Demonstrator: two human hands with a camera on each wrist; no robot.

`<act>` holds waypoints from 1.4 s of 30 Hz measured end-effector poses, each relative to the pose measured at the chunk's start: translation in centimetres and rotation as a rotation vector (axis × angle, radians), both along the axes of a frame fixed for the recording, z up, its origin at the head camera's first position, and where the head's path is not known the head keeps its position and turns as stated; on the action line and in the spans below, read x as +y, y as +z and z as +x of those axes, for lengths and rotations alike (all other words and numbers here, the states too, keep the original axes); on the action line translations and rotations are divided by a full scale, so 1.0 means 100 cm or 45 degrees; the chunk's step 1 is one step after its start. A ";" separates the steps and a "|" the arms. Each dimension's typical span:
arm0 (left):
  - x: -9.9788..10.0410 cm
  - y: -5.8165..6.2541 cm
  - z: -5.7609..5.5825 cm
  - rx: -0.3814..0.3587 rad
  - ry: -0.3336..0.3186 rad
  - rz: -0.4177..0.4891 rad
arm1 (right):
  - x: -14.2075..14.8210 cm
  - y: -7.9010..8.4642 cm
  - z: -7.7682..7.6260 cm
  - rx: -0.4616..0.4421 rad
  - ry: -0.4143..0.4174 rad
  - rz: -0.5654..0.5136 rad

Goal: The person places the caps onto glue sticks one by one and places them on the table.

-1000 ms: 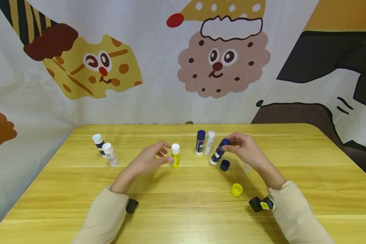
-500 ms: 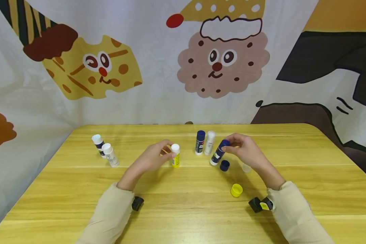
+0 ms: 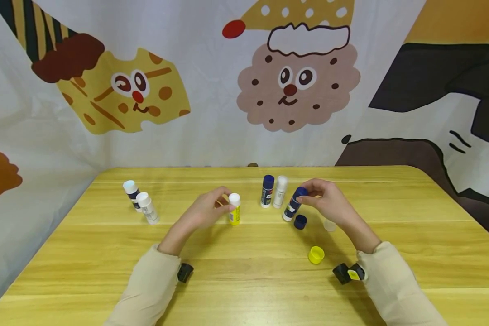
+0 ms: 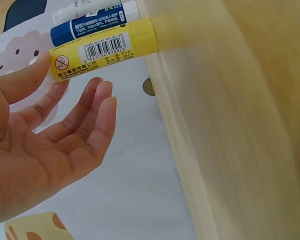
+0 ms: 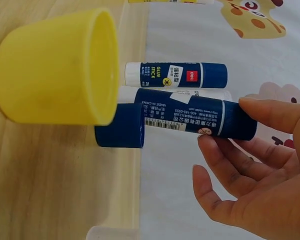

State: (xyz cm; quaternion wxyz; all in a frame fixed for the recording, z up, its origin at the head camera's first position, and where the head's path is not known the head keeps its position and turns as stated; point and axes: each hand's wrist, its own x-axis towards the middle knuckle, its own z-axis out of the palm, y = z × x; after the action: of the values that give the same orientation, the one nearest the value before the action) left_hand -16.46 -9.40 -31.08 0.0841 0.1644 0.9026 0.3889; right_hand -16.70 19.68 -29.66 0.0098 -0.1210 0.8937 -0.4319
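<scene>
My left hand [image 3: 203, 210] pinches a yellow glue stick [image 3: 235, 215] near its white cap [image 3: 234, 199], thumb and a finger at the top. The stick stands upright, base at the table; in the left wrist view the other fingers spread away from it. My right hand [image 3: 328, 201] holds a dark blue glue stick [image 3: 292, 207] by its blue cap [image 5: 239, 120], tilted with the white base lower left. Close beside that base lies a loose blue cap [image 3: 300, 222]. A blue glue stick [image 3: 267, 192] and a white one [image 3: 280, 192] stand just left of it.
Nearer me on the wooden table [image 3: 244, 290] sits a loose yellow cap [image 3: 316, 255]. A whitish translucent cap [image 3: 329, 225] lies under the right wrist. At far left stand a white-capped blue glue stick [image 3: 132, 195] and a white one [image 3: 148, 208]. A printed curtain [image 3: 212, 136] hangs behind.
My left hand has moved slightly right and brought its thumb and finger onto the yellow glue stick. The base of the blue glue stick in my right hand has shifted slightly right.
</scene>
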 end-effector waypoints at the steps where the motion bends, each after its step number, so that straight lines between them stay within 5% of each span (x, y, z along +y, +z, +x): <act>1: 0.000 0.000 0.000 -0.004 0.002 0.001 | 0.000 0.000 0.000 0.007 0.003 0.007; 42: 0.002 0.000 0.002 -0.046 0.035 0.001 | 0.001 0.004 -0.025 0.006 0.059 0.142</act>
State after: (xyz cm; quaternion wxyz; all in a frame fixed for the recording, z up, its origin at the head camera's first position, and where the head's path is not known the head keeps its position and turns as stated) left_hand -16.27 -9.21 -31.06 0.0951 0.1451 0.9029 0.3933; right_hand -19.17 19.77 -29.27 0.0242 -0.1419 0.9133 -0.3809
